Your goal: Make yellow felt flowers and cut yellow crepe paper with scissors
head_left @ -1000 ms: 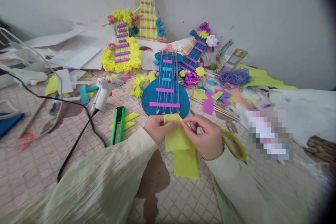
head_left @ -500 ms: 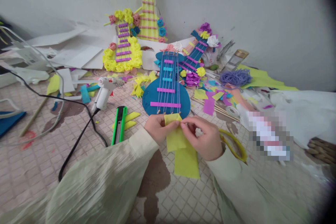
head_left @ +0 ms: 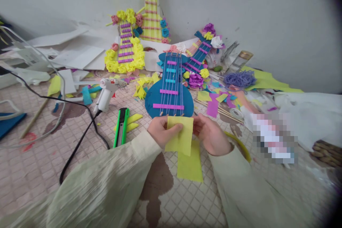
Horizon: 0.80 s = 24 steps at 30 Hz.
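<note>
My left hand [head_left: 161, 131] pinches a yellow rectangle of crepe paper [head_left: 183, 140], its thumb flat on the front and its fingers hidden behind. Beside the paper's right edge, my right hand [head_left: 213, 135] has loosely bent fingers, some partly behind the sheet; none visibly grips it. A second yellow strip [head_left: 190, 169] lies on the table below, partly covered by the held sheet. Just beyond both hands rests a blue toy guitar [head_left: 171, 99] with purple strings and pink and light blue bars. Its bottom edge is hidden by the paper and hands.
To the left are a green box cutter [head_left: 121, 128], a white glue gun [head_left: 104, 96] with a black cord, and paper scraps. Decorated toy guitars [head_left: 125, 48] lean at the back. Purple yarn [head_left: 239, 79] and yellow-handled scissors, partly hidden [head_left: 242, 148], lie to the right.
My right hand has let go of the paper's top edge and shifted right, turning palm inward. The folded-over top corner now stands flat and straight. My left hand stays in place.
</note>
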Available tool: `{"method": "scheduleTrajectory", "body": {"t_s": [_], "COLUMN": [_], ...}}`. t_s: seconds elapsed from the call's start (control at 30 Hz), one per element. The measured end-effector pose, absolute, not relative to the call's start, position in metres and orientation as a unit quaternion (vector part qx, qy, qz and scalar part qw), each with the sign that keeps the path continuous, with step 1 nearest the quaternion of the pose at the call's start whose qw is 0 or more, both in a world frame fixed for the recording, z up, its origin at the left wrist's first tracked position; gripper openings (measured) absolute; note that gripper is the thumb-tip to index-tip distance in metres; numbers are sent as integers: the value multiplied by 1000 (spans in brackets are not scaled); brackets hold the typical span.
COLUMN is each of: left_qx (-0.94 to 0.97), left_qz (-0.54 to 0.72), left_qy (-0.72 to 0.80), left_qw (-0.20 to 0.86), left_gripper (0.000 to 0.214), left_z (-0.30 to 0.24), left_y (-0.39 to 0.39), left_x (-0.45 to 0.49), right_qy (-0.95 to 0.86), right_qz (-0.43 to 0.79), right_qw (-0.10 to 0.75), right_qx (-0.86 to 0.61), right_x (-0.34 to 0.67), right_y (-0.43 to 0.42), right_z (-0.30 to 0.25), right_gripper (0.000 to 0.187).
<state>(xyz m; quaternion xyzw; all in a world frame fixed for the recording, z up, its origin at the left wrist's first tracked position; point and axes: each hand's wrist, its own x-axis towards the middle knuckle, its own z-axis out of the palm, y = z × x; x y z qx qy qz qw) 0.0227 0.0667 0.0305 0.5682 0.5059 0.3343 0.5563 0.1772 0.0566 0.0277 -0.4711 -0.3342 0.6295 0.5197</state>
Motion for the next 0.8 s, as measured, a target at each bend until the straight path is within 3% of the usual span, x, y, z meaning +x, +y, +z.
{"method": "scheduleTrajectory", "body": {"t_s": [0.13, 0.5, 0.8], "left_qx": [586, 613, 580], "left_qz": [341, 354, 369], "left_qy": [496, 484, 431], "left_qw": [542, 514, 584], "left_gripper": [27, 25, 29], "left_z": [28, 27, 27], "left_y": [67, 68, 66], "left_x": [22, 22, 24], "right_qy": [-314, -313, -320], "right_qz": [665, 715, 723], "right_qw": [492, 442, 437], "right_qx": [-466, -443, -428], "right_x": [176, 175, 170], "right_y": [57, 54, 54], "right_z": [31, 31, 29], "right_gripper": [17, 19, 20]}}
